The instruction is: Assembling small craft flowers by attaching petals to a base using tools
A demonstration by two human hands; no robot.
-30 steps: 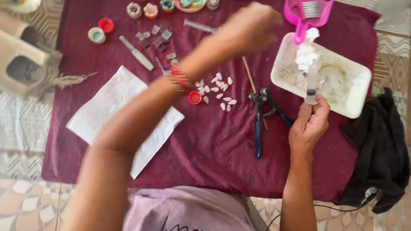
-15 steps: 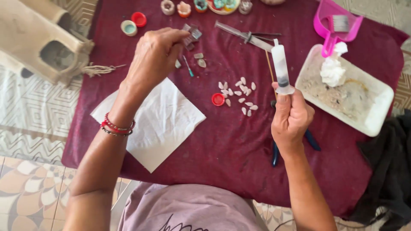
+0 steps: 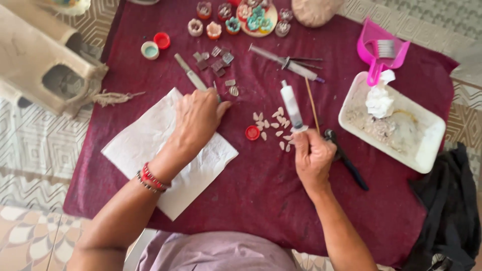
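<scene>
Item 1: right hand, closed around the lower end of a white syringe, held upright above the middle of the surface, which is draped in a maroon cloth.

Item 2: left hand, fingers curled down over a thin tool near the upper corner of a white paper sheet; whether it grips the tool or only presses on it cannot be told.

Item 3: small pale shell-like pieces, scattered loose just left of the syringe, with a red cap touching the group's left side.

Item 4: white tray at the right edge, holding crumpled tissue and pale residue; a pink dustpan with brush lies at its far end.

Item 5: second syringe and a thin wooden stick, toward the far edge.

Item 6: dark pliers, just right of the right hand.

Item 7: small square tiles, 2 open paint pots and small flower-shaped pieces along the far edge.

Risk note: the syringe is held by its base only, so a squeeze or tilt could, in my judgement, drip its contents onto the cloth or the loose pieces. A sweep of either wrist could scatter the pieces.
</scene>
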